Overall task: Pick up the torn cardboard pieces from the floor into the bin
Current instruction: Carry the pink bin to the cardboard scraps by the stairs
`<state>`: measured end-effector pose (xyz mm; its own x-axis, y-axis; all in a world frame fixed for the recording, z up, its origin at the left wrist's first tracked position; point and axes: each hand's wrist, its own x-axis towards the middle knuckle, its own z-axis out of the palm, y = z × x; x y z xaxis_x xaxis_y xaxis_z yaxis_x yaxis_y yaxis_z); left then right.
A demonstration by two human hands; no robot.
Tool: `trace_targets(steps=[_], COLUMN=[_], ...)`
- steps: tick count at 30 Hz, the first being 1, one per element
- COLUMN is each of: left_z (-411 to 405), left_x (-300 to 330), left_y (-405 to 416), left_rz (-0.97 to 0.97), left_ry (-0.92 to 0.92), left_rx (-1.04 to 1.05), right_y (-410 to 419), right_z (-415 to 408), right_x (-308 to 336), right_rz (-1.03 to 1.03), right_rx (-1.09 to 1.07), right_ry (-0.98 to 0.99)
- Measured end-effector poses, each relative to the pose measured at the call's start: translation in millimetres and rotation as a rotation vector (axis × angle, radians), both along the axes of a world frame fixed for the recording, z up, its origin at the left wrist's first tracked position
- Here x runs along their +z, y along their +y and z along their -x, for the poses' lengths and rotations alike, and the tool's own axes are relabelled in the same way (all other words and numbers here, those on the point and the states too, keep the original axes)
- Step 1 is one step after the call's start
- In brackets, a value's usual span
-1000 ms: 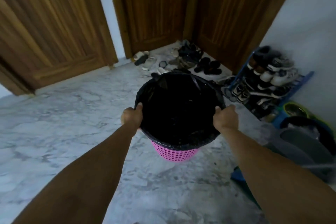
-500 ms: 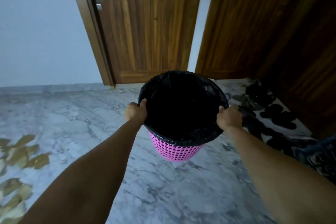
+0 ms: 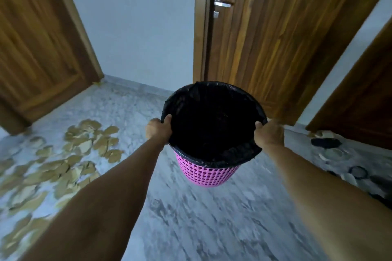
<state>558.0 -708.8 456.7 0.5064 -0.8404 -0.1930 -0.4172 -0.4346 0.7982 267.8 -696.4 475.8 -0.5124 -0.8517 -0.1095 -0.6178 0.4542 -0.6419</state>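
I carry a pink mesh bin (image 3: 206, 174) lined with a black bag, held off the marble floor in front of me. My left hand (image 3: 159, 129) grips the rim on its left side, thumb hooked over the edge. On the opposite side my right hand (image 3: 268, 133) grips the rim the same way. The bag's inside is dark and I cannot see any contents. Several torn brown cardboard pieces (image 3: 70, 161) lie scattered over the floor at the left, spreading down to the lower left corner.
A wooden door (image 3: 275, 38) with a metal handle stands straight ahead, another wooden door (image 3: 36, 44) at the far left. Shoes and sandals (image 3: 326, 143) lie on the floor at the right, by a third door frame.
The view has swung left with the bin still in both hands. The shoe rack and shoes slid out to the right, and the spread of cardboard pieces has come fully into view at the left.
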Motion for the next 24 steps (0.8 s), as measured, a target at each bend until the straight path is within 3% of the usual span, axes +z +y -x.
trace_targets(steps=[11, 24], left_z=[-123, -338], left_x=[3, -11], left_y=[-35, -44], left_rz=[0.027, -0.027], left_ry=[0.001, -0.047], left_rx=[0.393, 0.674], right_y=[-147, -235], right_z=[-137, -395], right_x=[9, 7], right_rz=[0.046, 0.002], right_rx=[0.376, 0.691], right_ry=[-0.025, 0.027])
